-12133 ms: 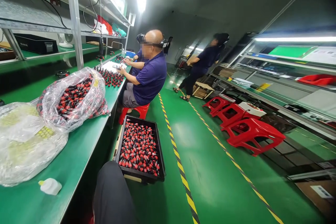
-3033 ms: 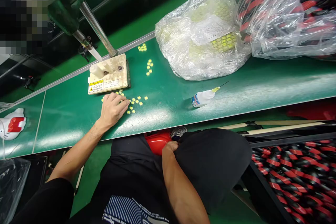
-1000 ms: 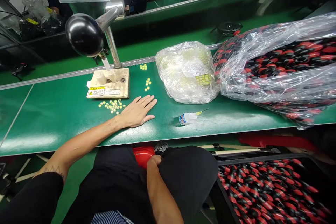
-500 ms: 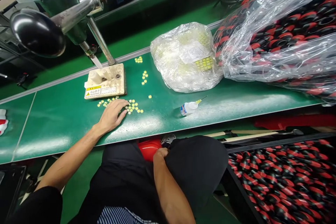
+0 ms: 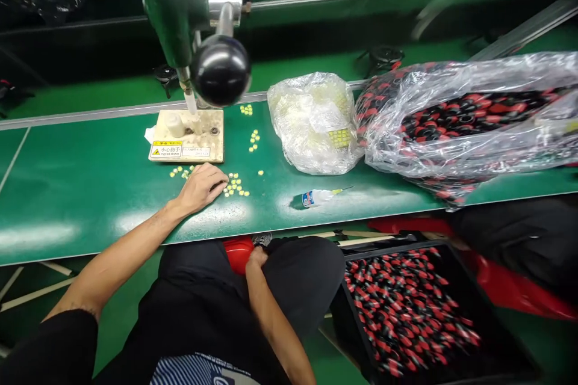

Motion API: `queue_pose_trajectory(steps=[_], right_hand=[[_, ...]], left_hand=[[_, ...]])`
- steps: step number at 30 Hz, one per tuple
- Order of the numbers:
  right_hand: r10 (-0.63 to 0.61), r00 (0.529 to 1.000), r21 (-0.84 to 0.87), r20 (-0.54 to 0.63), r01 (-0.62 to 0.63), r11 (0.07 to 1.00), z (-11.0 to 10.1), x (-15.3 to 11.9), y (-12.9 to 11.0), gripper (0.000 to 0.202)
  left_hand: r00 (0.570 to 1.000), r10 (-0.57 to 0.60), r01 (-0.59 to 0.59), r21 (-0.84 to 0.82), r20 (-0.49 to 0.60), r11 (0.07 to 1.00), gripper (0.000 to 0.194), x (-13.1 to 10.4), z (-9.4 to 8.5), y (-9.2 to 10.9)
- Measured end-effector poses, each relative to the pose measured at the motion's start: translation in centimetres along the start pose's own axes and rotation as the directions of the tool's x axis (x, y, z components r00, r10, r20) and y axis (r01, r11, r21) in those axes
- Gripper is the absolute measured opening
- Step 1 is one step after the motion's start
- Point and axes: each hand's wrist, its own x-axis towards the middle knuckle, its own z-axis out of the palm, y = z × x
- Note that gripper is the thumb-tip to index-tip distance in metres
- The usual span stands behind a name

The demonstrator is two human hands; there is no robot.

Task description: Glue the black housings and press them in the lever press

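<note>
On the green tabletop (image 5: pixel 112 192), my left hand (image 5: pixel 202 187) lies among small yellow-green discs (image 5: pixel 235 185). Its thumb and index fingertips are together at the near edge of the cluster; whether a disc is between them is too small to tell. Just behind this hand stands the press base (image 5: pixel 187 138) with its warning label, under a lever with a black ball knob (image 5: pixel 221 70). My right hand (image 5: pixel 257 257) is down between my legs, by the red stool, its fingers mostly hidden. A small bottle with a needle tip (image 5: pixel 317 197) lies to the right.
A clear plastic bag with yellow-green sheets (image 5: pixel 313 126) sits behind the bottle. Beside it is a large bag of black and red parts (image 5: pixel 469 120). Below the table's right side stands a black crate (image 5: pixel 492 325) of similar parts. Another person's dark-clothed leg shows at far right.
The camera view has turned, showing more of the crate and the area at right. My left thumb and index finger have come closer together. My right hand stays low between my legs.
</note>
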Motion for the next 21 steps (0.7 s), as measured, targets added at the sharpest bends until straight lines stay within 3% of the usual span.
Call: queue_pose_trajectory(steps=[3,5,10,11,13,14,17,21], right_hand=[[-0.006,0.999,-0.006,0.033,0.006,1.000,0.4,-1.1,-1.1,0.032],[-0.082,0.995,0.014,0.063,0.081,0.997,-0.3,-2.9,-2.3,0.032],[-0.401,0.913,0.128,0.073,0.391,0.912,-5.6,-7.4,-7.9,0.034],[-0.475,0.880,0.146,0.033,0.466,0.873,-6.7,-7.3,-9.4,0.027],[-0.667,0.734,0.064,-0.130,0.678,0.733,-8.1,-5.7,-12.4,0.016],[-0.694,0.701,-0.018,-0.167,0.702,0.712,-8.4,-4.4,-13.7,0.019],[-0.674,0.731,-0.167,-0.104,0.656,0.736,-8.4,-0.3,-15.8,0.023],[-0.672,0.741,-0.267,-0.001,0.647,0.714,-7.5,1.8,-15.3,0.024]], left_hand=[[0.999,-0.045,0.045,-0.039,0.005,0.998,0.015,0.0,0.0,0.2],[0.998,-0.060,0.062,-0.064,0.020,0.996,0.013,-0.1,-0.1,0.4],[0.995,-0.066,0.071,-0.071,0.079,0.995,0.017,-0.6,-0.5,0.9],[0.995,-0.063,0.069,-0.073,0.082,0.995,0.018,-0.8,-0.6,1.0],[0.996,-0.045,0.051,-0.081,0.081,0.995,0.019,-1.0,-0.8,1.1],[0.996,-0.030,0.038,-0.085,0.086,0.996,0.019,-1.1,-0.9,1.2],[0.992,0.008,0.003,-0.085,0.127,0.996,0.021,-1.2,-1.2,1.3],[0.988,0.026,-0.015,-0.070,0.155,0.997,0.020,-1.1,-1.1,1.3]])
